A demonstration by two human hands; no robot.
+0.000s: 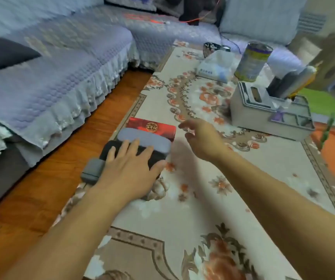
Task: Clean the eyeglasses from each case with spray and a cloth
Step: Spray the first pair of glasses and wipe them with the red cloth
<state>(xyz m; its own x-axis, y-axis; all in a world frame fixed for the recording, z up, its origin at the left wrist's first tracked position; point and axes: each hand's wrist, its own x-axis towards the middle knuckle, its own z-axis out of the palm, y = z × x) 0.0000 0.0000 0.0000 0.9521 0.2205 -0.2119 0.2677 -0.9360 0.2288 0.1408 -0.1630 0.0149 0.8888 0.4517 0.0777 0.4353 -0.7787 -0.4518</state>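
Cases are lined up at the table edge for easy reach: black case (122, 150) is pressed flat by left hand (130, 168), while right hand (200, 138) hovers loosely open, holding nothing.

Cream florals, lilac quilting, warm wood.

Cream tablecloth (192, 209) patterned with orange-red flowers and brown scrollwork; red case (152, 127) stamped with a gold round emblem; pale lavender-grey case (148, 139); black case (154, 158); small grey case (93, 170). Lilac quilted sofa cover (61, 63) with pale ruffled edge, dark cushion (3, 51), reddish-brown wooden floor (41, 190), grey organiser box (263, 110), gold-and-purple tin (251, 61).
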